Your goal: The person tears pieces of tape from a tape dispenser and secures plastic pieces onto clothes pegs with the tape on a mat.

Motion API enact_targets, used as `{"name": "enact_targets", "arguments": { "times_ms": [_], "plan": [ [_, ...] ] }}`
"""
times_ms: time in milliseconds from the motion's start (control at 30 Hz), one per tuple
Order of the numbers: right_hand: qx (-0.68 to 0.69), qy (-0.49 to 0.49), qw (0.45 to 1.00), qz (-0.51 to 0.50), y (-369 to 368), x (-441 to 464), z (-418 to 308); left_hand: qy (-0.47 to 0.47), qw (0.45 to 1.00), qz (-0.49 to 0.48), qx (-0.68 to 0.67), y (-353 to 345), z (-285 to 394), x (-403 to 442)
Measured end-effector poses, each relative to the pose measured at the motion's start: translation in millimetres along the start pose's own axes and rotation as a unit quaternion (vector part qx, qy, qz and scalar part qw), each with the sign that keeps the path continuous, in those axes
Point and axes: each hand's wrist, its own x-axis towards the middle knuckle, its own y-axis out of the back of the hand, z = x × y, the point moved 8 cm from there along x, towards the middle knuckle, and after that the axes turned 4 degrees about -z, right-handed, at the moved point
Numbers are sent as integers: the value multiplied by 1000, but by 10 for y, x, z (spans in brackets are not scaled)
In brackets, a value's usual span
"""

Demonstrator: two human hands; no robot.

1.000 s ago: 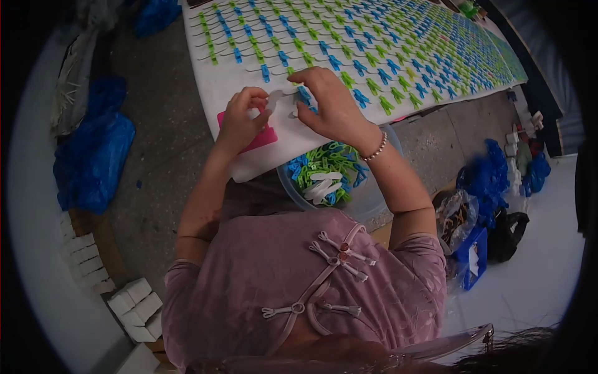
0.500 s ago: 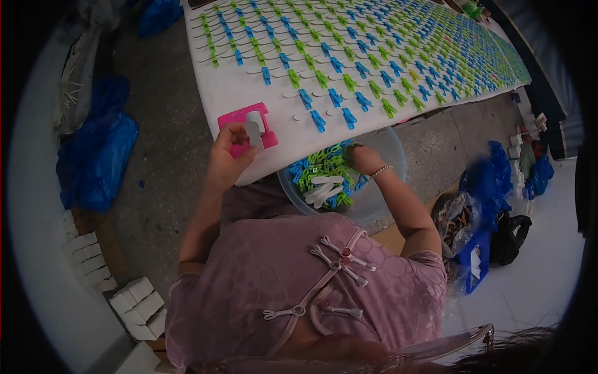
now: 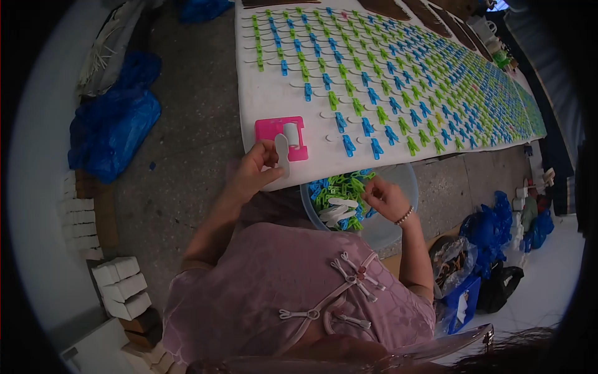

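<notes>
My left hand (image 3: 252, 171) pinches a flat white strip (image 3: 282, 154) with rounded ends and a narrow waist. It is upright at the table's near corner, in front of a pink dispenser (image 3: 268, 129) that bears a white roll (image 3: 291, 134). Over the clear plastic basin (image 3: 408, 215), the fingers of my right hand (image 3: 387, 199) are closed on a green clip (image 3: 359, 186), partly hidden at the fingertips. Below lie heaped green and blue clips (image 3: 324, 198) with several white strips (image 3: 337, 212) like the one in my left hand.
Rows of green and blue clips (image 3: 375, 148) with pale curved strips cover much of the white table (image 3: 274, 93). Blue bags (image 3: 115, 134) lie on the floor at left, white boxes (image 3: 121, 290) below them. More bags (image 3: 489, 224) and a blue crate (image 3: 464, 305) stand at right.
My right hand has lifted a little out of the clip heap, fingers pinched. My left hand still holds the white strip, now lower and clear of the roll. The whole view has shifted.
</notes>
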Motion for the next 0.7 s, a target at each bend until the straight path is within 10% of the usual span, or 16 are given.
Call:
{"name": "enact_targets", "arguments": {
  "times_ms": [233, 700],
  "plan": [
    [160, 191, 967, 52, 143, 88, -984, 20, 998, -52, -11, -234, 51, 44],
    [137, 226, 964, 19, -29, 428, -1277, -27, 993, -100, 59, -318, 118, 22]
  ]
}}
